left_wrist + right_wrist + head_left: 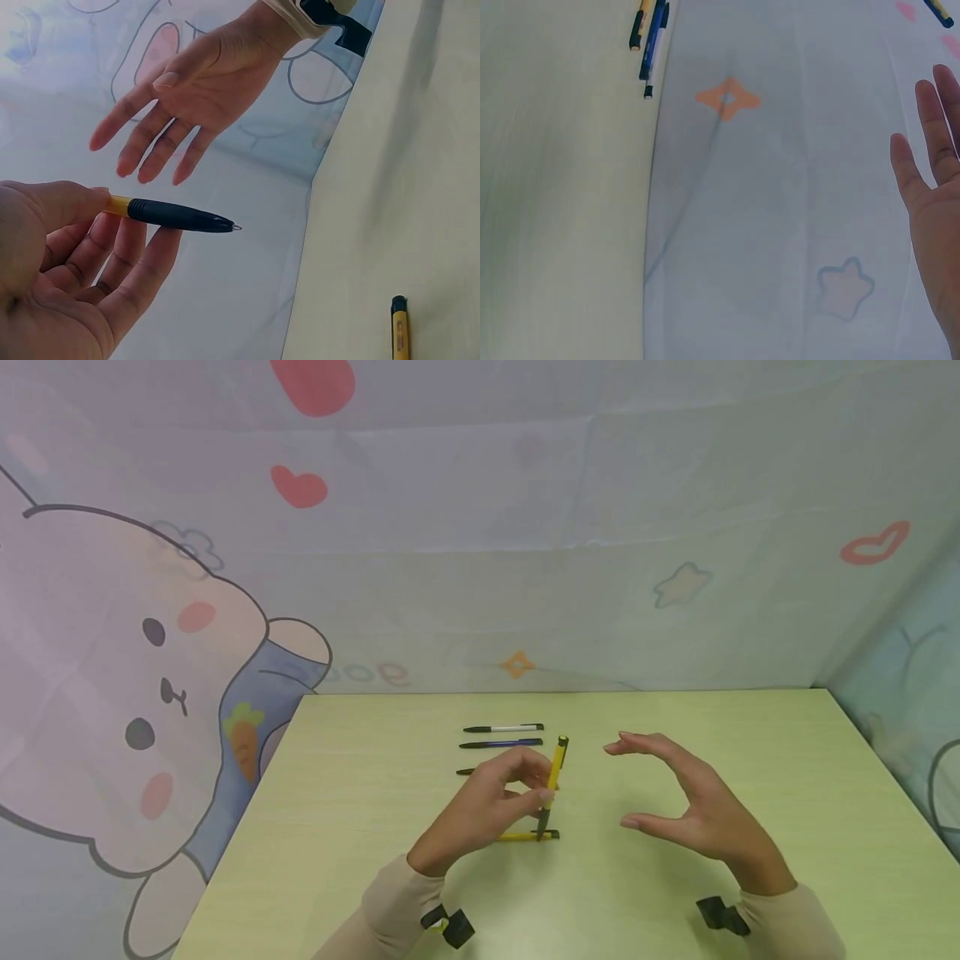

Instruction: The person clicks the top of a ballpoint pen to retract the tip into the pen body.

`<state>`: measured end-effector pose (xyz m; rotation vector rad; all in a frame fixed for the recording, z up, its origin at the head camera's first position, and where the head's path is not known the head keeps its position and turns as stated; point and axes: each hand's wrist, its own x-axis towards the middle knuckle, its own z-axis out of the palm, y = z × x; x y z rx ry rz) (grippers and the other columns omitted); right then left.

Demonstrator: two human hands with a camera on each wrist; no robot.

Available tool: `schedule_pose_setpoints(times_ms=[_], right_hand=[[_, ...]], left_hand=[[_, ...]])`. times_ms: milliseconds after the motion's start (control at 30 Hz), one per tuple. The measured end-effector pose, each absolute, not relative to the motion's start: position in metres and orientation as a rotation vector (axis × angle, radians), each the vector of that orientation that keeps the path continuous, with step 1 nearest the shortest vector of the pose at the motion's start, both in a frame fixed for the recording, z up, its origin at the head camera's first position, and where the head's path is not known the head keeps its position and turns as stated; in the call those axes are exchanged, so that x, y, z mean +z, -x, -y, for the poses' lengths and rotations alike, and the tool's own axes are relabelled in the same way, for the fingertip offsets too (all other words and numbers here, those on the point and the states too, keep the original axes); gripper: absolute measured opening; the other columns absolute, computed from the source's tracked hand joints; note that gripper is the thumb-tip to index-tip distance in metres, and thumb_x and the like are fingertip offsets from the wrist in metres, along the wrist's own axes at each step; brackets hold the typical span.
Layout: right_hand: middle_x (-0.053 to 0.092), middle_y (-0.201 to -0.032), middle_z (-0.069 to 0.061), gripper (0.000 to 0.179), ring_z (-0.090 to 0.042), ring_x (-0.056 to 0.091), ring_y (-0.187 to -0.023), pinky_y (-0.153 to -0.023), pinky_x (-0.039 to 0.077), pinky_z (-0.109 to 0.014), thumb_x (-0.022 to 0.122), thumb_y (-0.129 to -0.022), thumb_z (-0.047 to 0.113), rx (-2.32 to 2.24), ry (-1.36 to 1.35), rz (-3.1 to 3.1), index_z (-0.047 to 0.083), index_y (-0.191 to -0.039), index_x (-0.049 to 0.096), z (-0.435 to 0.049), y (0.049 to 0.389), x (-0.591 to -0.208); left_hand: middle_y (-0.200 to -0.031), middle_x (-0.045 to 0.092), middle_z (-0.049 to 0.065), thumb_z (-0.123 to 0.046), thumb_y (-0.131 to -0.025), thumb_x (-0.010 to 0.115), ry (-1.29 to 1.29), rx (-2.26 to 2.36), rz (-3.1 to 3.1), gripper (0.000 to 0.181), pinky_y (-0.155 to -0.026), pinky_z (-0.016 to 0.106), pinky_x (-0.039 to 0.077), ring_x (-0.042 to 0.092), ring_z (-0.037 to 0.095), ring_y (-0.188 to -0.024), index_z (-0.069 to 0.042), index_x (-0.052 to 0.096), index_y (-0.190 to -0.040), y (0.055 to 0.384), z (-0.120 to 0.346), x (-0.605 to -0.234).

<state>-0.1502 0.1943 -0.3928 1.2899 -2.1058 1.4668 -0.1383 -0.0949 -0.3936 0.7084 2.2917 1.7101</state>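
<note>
My left hand (pixel 487 802) pinches a yellow ballpoint pen (pixel 556 768) between thumb and fingers. The pen stands nearly upright above the table, clip end up and dark grip downward. In the left wrist view, the metal point shows past the black grip (pixel 180 216). To the right, my right hand (pixel 697 806) is held over the table with fingers and thumb spread apart, holding nothing. Another yellow pen (pixel 517 837) lies on the table below the left hand, partly hidden by it.
Beyond the left hand, a white pen (pixel 513 727) and a blue pen (pixel 498 743) lie side by side. A further pen (pixel 465 772) is mostly covered by the hand. The pale table (pixel 360 760) ends at a printed cloth backdrop (pixel 465 602).
</note>
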Motion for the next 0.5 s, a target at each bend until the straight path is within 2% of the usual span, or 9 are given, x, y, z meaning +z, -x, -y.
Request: schedule_pose_setpoints(times_ms=[200,500], right_hand=[[0.062,-0.133,-0.015,0.089,-0.021,0.053,-0.130,-0.116,0.033,-0.025,0.089,-0.067,-0.005,1.484,-1.354,2.041,-0.011,-0.144,0.045,-0.185,0.149,-0.379],[0.060,-0.135,-0.018,0.091,-0.020,0.050,-0.133,-0.116,0.033,-0.024,0.090,-0.067,-0.003,1.480,-1.356,2.079,-0.007,-0.146,0.045,-0.177,0.151,-0.375]], left_hand=[[-0.111,0.065,0.001,-0.013,-0.099,0.067,-0.721,1.755,-2.250,0.019,-0.081,0.034,0.062,0.066,0.015,-0.100,-0.015,0.062,-0.117,0.136,0.092,-0.392],[-0.111,0.065,0.002,-0.013,-0.099,0.068,-0.729,1.802,-2.241,0.019,-0.082,0.035,0.061,0.065,0.015,-0.102,-0.015,0.061,-0.117,0.133,0.089,-0.389]])
